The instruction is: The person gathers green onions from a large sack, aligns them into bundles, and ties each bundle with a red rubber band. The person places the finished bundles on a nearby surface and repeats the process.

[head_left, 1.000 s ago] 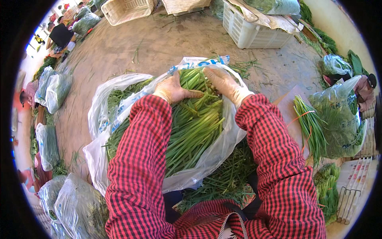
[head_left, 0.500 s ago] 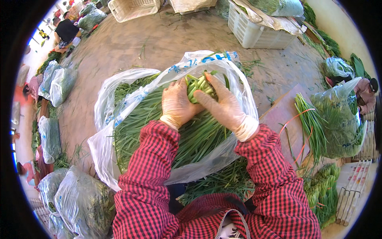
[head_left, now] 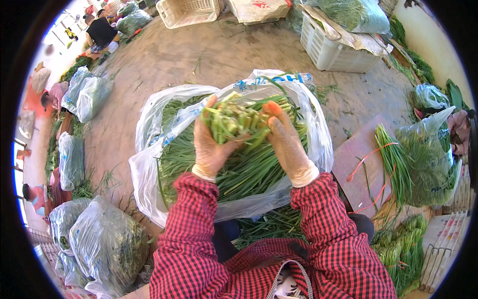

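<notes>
Over a clear plastic bag (head_left: pixel 326 134) full of long green leaves, both my gloved hands hold a bunch of garlic chives (head_left: pixel 234 117), its pale cut ends toward me and slightly blurred. My left hand (head_left: pixel 211 147) wraps the bunch from the left, thumb beneath it. Against the right side presses my right hand (head_left: pixel 288 144), its fingers bent around the stems; an orange covering shows on one fingertip. Below the hands, more chives (head_left: pixel 249 172) lie packed in the bag, leaves fanning toward me.
To the right, a tied chive bundle (head_left: pixel 393 157) and red ties (head_left: pixel 366 160) lie on a board (head_left: pixel 351 149). Filled bags (head_left: pixel 107 239) stand at the left. White crates (head_left: pixel 338 52) stand at the back; people (head_left: pixel 102 32) sit farther off.
The bunch has risen and tilted, showing more of its cut ends. My hands have moved apart to its two sides. The whole view has shifted slightly.
</notes>
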A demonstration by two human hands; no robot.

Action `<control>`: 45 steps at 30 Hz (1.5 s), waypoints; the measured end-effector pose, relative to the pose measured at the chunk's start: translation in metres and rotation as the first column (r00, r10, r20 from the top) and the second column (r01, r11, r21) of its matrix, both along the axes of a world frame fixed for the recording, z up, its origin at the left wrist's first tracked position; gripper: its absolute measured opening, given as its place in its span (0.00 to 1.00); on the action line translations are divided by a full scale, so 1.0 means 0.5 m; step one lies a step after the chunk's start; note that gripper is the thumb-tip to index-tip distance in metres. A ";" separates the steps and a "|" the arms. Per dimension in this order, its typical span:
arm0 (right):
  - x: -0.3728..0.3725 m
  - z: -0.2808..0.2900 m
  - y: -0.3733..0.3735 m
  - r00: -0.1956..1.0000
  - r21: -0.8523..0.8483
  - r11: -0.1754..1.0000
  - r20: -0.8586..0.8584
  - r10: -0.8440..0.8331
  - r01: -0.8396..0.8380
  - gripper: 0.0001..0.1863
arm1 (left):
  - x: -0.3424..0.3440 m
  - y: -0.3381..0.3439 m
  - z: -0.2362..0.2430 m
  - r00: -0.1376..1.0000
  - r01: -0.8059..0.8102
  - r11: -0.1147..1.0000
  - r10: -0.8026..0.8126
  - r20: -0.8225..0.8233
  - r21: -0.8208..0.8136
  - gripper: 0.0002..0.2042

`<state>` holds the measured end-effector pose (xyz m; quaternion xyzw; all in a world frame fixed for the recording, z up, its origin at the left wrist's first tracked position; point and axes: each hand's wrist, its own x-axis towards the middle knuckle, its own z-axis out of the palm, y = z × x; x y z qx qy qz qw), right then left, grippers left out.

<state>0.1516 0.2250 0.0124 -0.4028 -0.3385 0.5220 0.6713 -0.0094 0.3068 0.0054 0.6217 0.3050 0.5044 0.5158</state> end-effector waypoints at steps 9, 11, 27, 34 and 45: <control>-0.015 0.019 -0.003 0.968 0.007 0.980 -0.157 0.196 -0.198 0.29 | -0.043 -0.048 0.096 0.619 0.233 0.907 0.140 -0.773 0.351 0.64; -0.029 0.028 -0.011 0.980 -0.036 0.984 0.094 0.175 -0.172 0.25 | -0.051 -0.034 0.105 0.452 0.341 0.855 0.215 -0.866 0.390 0.61; 0.006 -0.050 0.009 0.971 0.070 0.997 0.233 -0.061 0.045 0.18 | -0.091 0.039 0.036 0.965 -0.099 0.983 0.133 -0.225 0.158 0.25; 0.080 -0.086 0.006 0.900 -0.117 0.902 0.190 -0.391 0.417 0.28 | -0.212 0.044 0.054 0.887 -0.371 0.912 0.403 0.226 -0.173 0.22; -0.235 0.026 0.091 0.711 0.122 0.929 0.680 0.177 -0.348 0.45 | -0.173 -0.056 0.041 0.958 -0.226 0.894 0.275 -0.076 0.387 0.40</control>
